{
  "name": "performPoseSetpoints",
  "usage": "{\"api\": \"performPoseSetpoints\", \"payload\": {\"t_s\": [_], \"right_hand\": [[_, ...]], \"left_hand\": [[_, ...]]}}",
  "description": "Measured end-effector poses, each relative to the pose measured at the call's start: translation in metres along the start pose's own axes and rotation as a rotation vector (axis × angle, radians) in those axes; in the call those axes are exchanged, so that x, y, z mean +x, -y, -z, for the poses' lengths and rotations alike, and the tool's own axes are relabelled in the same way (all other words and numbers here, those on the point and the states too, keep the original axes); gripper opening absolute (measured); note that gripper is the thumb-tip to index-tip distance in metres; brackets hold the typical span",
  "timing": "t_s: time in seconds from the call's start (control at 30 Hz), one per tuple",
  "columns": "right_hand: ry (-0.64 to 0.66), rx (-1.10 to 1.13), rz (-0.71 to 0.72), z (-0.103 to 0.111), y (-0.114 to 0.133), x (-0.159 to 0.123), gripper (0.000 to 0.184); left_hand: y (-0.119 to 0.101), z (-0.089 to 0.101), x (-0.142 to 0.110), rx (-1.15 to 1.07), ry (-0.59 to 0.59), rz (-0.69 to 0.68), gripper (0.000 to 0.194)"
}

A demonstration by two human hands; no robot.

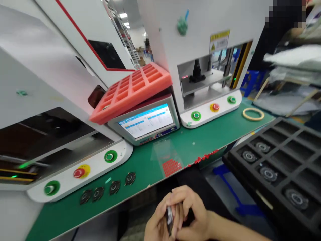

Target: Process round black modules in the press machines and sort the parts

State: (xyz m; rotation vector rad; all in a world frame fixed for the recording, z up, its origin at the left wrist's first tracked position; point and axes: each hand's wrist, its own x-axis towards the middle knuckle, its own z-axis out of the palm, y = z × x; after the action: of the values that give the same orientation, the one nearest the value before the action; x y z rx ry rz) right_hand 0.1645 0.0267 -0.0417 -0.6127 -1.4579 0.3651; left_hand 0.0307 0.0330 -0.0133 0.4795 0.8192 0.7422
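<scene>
My two hands meet low in the middle, in front of the green bench point(190, 144). My left hand point(156, 224) and my right hand point(190, 212) are both closed around a small dark part with a shiny metal edge point(170, 216). Several round dark parts point(114, 187) lie in a row on the bench just ahead of my hands, by the left machine's button panel point(82, 172). A black compartment tray point(281, 164) holding round parts stands to my right.
Two white press machines stand on the bench, left and right point(213, 60), each with green and red buttons. Between them a touchscreen point(147, 120) carries a tilted red tray point(132, 90). A tape ring point(253, 113) lies far right. Another person stands at upper right.
</scene>
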Motion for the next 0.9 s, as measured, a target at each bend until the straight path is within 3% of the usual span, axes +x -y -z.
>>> {"api": "performPoseSetpoints", "payload": {"t_s": [0.13,0.23,0.3,0.43,0.57,0.73,0.9], "right_hand": [[0.198,-0.042,-0.119,0.022,-0.005,0.007,0.035],[0.349,-0.464,-0.446,0.046,-0.036,0.021,0.021],[0.38,-0.643,-0.581,0.055,-0.065,0.036,0.008],[0.561,-0.726,-0.634,0.048,-0.102,0.062,0.016],[0.745,-0.789,-0.622,0.029,-0.1,0.073,0.019],[0.816,-0.91,-0.683,0.019,-0.098,0.075,0.021],[0.851,-0.965,-0.741,0.017,-0.107,0.084,0.022]], "left_hand": [[-0.011,0.007,0.004,0.226,-0.072,-0.105,0.036],[-0.031,0.02,0.03,0.673,-0.133,-0.308,0.04],[-0.045,0.035,0.054,0.972,-0.23,-0.462,0.04],[-0.062,0.061,0.095,1.192,-0.399,-0.653,0.034],[-0.06,0.072,0.116,1.434,-0.516,-0.834,0.029],[-0.053,0.074,0.121,1.711,-0.462,-0.886,0.03],[-0.053,0.066,0.105,1.893,-0.333,-0.906,0.042]]}}
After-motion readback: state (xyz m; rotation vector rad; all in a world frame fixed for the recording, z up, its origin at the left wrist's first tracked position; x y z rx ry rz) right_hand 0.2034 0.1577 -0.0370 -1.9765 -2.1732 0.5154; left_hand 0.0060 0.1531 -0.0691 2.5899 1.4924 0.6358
